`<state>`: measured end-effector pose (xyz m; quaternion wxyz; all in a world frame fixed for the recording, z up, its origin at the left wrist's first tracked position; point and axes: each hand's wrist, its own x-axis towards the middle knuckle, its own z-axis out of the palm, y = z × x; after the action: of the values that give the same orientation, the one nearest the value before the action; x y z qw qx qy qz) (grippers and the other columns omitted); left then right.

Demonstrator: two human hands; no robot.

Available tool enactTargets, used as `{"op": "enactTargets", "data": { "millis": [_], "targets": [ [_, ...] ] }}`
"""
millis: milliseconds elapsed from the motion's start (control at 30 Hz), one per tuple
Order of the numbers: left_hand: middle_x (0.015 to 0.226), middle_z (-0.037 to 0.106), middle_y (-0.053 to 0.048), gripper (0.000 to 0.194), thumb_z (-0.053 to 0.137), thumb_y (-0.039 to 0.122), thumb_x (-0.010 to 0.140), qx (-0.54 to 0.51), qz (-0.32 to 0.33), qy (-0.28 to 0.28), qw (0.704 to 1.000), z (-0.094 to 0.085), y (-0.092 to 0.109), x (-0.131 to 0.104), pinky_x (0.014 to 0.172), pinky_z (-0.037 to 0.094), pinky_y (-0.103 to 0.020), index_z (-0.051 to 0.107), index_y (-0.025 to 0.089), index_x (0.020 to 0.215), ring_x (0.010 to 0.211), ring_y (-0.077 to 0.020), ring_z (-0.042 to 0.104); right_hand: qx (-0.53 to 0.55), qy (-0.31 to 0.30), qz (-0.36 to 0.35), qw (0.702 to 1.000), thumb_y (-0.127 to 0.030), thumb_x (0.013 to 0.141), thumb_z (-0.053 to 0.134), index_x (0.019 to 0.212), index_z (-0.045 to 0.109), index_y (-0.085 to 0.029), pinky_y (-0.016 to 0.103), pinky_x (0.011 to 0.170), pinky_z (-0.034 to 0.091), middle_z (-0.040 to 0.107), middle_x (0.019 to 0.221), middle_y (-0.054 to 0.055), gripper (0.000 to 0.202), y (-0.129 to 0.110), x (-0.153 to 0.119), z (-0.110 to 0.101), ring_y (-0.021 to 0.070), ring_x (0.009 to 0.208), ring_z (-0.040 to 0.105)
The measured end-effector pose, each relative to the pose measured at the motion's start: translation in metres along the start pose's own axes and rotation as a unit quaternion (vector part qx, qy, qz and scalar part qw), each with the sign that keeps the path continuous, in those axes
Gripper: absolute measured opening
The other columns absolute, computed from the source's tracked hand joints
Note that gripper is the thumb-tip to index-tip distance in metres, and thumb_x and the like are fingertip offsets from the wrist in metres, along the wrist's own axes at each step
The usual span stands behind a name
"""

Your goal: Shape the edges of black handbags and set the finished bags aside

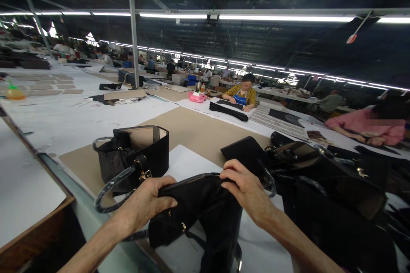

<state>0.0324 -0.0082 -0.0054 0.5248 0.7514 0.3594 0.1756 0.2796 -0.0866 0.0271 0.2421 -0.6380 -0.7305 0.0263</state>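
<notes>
A black handbag [205, 204] with gold-coloured fittings is held between both hands at the table's near edge. My left hand [145, 204] is closed on the left end of its top edge, thumb on the near side. At the right end of that edge, my right hand [245, 185] pinches the rim with thumb and fingers. Just beyond my left hand stands another black handbag [153, 147], upright, with a beige lining and film-wrapped handles. The lower part of the held bag runs out of view at the bottom.
More black handbags [333, 179] are heaped at the right. Beige board [192, 128] and white sheets cover the table. A co-worker in a yellow patterned top [251, 96] sits across, near a pink basket [197, 97]. Another person in pink [368, 126] works at the right.
</notes>
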Motion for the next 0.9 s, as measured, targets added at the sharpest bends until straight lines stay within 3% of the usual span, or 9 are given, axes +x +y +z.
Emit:
{"op": "enactTargets", "data": {
  "millis": [367,500,667,900],
  "targets": [
    [0.058,0.050,0.005,0.018,0.054,0.031,0.071,-0.015,-0.020,0.025,0.999,0.005,-0.004,-0.001,0.045,0.028,-0.018,0.058,0.015,0.077,0.052,-0.0095,0.044,-0.101,0.001,-0.037,0.994,-0.022,0.085,0.046,0.080,0.065,-0.024,0.030,0.080,0.040,0.060,0.099,0.001,0.020,0.006,0.004,0.002,0.0165,0.089,0.050],
    [0.058,0.050,0.005,0.018,0.055,0.032,0.071,-0.031,-0.018,0.025,0.999,0.004,-0.004,-0.002,0.045,0.029,-0.018,0.057,0.014,0.075,0.053,-0.0095,0.045,-0.080,-0.021,-0.058,0.995,-0.020,0.086,0.041,0.073,0.062,-0.021,0.029,0.078,0.038,0.060,0.093,0.001,0.025,0.003,0.008,-0.001,0.0155,0.085,0.051],
    [0.063,0.054,0.003,0.023,0.062,0.033,0.068,-0.084,0.003,0.022,0.996,0.002,-0.011,-0.001,0.050,0.034,-0.019,0.059,0.013,0.079,0.058,-0.0106,0.049,-0.019,-0.037,0.020,0.999,-0.019,0.083,0.040,0.069,0.051,-0.021,0.025,0.064,0.037,0.057,0.078,-0.001,0.018,0.000,0.010,0.002,0.0124,0.068,0.050],
    [0.061,0.055,0.002,0.025,0.070,0.029,0.062,-0.195,0.010,0.019,0.981,-0.001,-0.013,-0.003,0.050,0.035,-0.019,0.060,0.011,0.077,0.057,-0.0102,0.049,-0.092,-0.019,0.081,0.992,-0.025,0.078,0.042,0.058,0.037,-0.021,0.024,0.051,0.028,0.048,0.057,-0.003,0.021,-0.003,0.015,0.010,0.0121,0.054,0.042]
  ]
}}
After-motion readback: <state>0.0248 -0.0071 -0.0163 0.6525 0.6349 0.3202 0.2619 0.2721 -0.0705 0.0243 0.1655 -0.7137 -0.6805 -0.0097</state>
